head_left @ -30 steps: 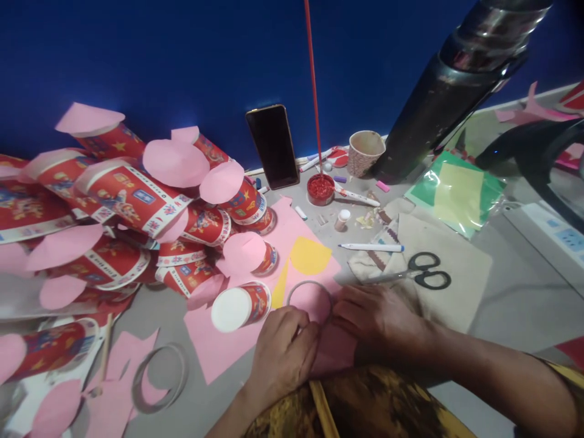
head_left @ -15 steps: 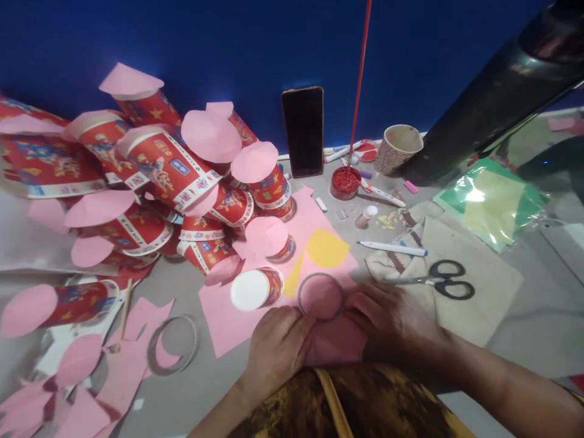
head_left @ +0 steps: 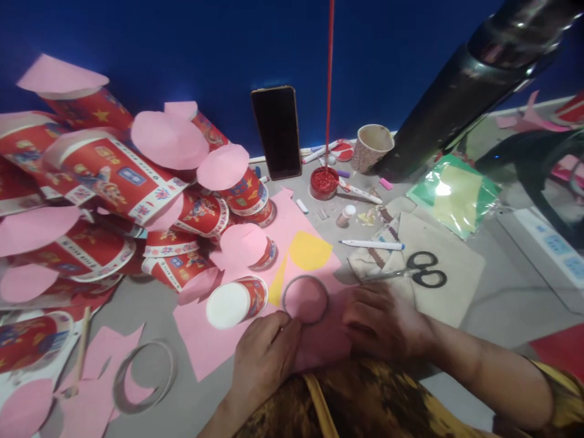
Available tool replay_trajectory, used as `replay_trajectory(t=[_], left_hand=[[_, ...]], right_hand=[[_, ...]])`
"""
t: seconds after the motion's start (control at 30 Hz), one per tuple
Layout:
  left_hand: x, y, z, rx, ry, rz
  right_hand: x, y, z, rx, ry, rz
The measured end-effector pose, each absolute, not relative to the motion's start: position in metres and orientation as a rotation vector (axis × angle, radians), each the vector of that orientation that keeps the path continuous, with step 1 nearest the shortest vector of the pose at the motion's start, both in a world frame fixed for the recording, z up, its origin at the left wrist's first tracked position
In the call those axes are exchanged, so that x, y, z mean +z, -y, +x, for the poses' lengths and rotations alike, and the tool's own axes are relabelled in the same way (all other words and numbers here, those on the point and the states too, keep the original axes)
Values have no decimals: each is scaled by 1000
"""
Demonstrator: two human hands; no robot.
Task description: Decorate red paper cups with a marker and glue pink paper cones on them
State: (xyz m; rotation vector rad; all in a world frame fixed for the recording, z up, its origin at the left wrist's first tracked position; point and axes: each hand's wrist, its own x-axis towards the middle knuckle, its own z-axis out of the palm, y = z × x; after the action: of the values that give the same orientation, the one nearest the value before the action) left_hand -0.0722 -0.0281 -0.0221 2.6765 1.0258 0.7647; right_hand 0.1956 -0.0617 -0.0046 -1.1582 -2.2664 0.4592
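Near the front edge of the work surface (head_left: 515, 286), both hands rest on a pink paper sheet (head_left: 205, 340) with a grey ring (head_left: 305, 298) lying flat on it — apparently a template. Left hand (head_left: 267, 359): fingers curled loosely, knuckles up, pressing the sheet just at the ring's near-left rim; whether anything is pinched under the fingers cannot be told. Right hand (head_left: 383, 322): flat, palm down, fingers spread and pointing left, fingertips just beside the ring's right rim, gripping nothing. Ring sits between the two hands, slightly beyond them, touching or nearly touching both. Judgement on doing this step well: keep the sheet pinned flat with even pressure on both sides so the ring does not slide, and keep fingertips outside the rim. A yellow paper piece (head_left: 305, 252) lies just beyond the ring; a red cup (head_left: 237, 300) on its side lies just left of it, white base toward the camera. Scissors (head_left: 417, 274) and a white pen (head_left: 371, 244) rest on a beige cloth (head_left: 451, 274) to the right, near the right hand but apart from it. Piled red cups with pink paper discs fill the left side; a dark phone (head_left: 277, 132) leans against the blue back wall (head_left: 182, 48).
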Motion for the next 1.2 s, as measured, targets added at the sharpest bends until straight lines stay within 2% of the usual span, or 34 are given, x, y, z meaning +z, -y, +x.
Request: replay_trajectory(t=[0.1, 0.27, 0.47, 0.67, 0.9, 1.2], left_hand=[[-21, 26, -72, 777, -975, 2698], [-20, 24, -72, 780, -897, 2727], [-19, 23, -74, 757, -864, 2779], [-17, 21, -72, 682, -844, 2697], [-12, 22, -60, 793, -717, 2796], [-11, 24, -50, 691, -660, 2808]], right_hand=[[-3, 61, 197, 507, 2394, -1027], [-6, 63, 197, 572, 2502, -1090], [4, 62, 205, 411, 2434, -1049], [26, 77, 244, 350, 2047, -1441], [7, 108, 242, 325, 1917, -1504], [-9, 117, 221, 332, 1940, -1501]])
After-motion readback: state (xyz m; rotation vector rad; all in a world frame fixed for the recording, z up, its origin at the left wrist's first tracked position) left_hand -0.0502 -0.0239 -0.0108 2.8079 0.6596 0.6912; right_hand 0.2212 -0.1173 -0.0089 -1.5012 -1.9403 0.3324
